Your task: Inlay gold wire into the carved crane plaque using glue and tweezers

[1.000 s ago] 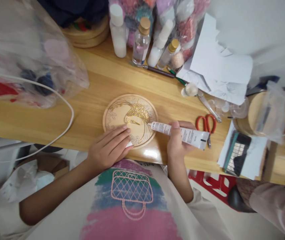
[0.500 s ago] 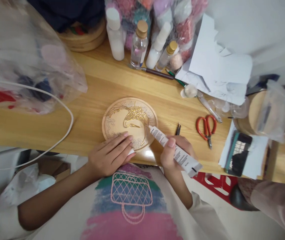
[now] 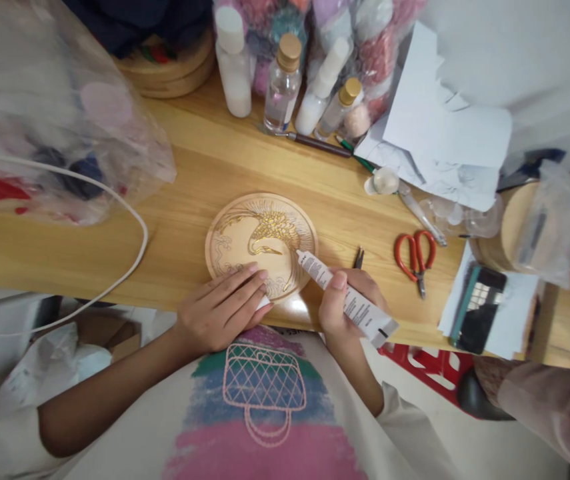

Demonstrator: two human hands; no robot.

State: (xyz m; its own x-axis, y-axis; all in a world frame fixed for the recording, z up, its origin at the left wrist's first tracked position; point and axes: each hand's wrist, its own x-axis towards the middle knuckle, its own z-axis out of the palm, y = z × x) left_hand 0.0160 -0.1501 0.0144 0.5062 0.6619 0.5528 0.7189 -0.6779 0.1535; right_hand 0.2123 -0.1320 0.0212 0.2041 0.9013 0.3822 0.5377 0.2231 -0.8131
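A round wooden disc (image 3: 229, 243) lies on the table, with a crane drawn on it partly in raised gold lines. My left hand (image 3: 227, 303) rests on its lower edge, fingers stretched out flat. A small white thing (image 3: 263, 304) shows beneath those fingertips, too covered to make out. My right hand (image 3: 347, 300) is closed round a white printed tube (image 3: 365, 313), holding it slanted. The tube's narrow tip meets or nearly meets the crane at the disc's right side; whether it touches cannot be told. Black-tipped tweezers (image 3: 359, 257) lie just beyond my right hand.
Red-handled pliers (image 3: 415, 260) and a phone (image 3: 479, 310) on papers are at the right. Several bottles (image 3: 282, 87) line the back beside torn white paper (image 3: 445, 127). A plastic bag (image 3: 115, 133) and a white cable (image 3: 137, 227) occupy the left.
The rear end of the tube has swung slightly left and up with my right hand, its tip staying by the crane. My left hand keeps its place. The view has shifted a little.
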